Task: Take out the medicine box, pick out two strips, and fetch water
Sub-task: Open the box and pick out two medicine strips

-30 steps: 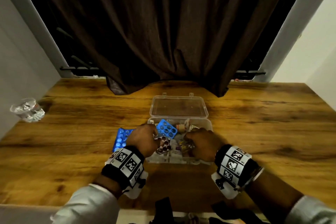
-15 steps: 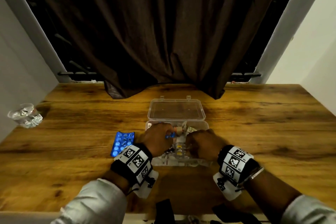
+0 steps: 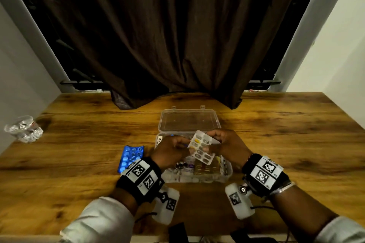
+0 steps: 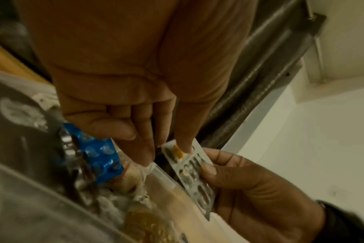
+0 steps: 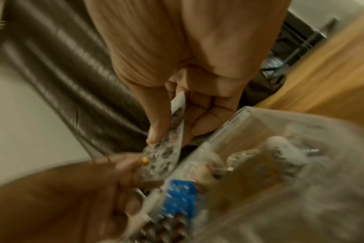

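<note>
The clear medicine box (image 3: 227, 173) stands open at the table's middle, its lid (image 3: 189, 122) laid back. My right hand (image 3: 209, 144) pinches a silver capsule strip (image 3: 201, 149) raised over the box, thumb on its blister face. My left hand (image 3: 186, 142) pinches the strip's upper end near a yellow capsule. In the left wrist view my left hand (image 4: 166, 151) meets the silver strip (image 4: 189, 171) at its top. A blue strip (image 3: 131, 157) lies on the table left of the box. Another blue strip (image 4: 100, 157) lies inside the box among several other strips.
A clear glass of water (image 3: 23, 129) stands at the table's far left edge. A dark brown curtain (image 3: 177, 35) hangs behind the box, its hem on the wooden table (image 3: 286, 144). White walls close in on both sides.
My left hand lowered a blue strip back into the box and let it go. My right hand lifted the silver strip out of the box, and my left hand took its upper end.
</note>
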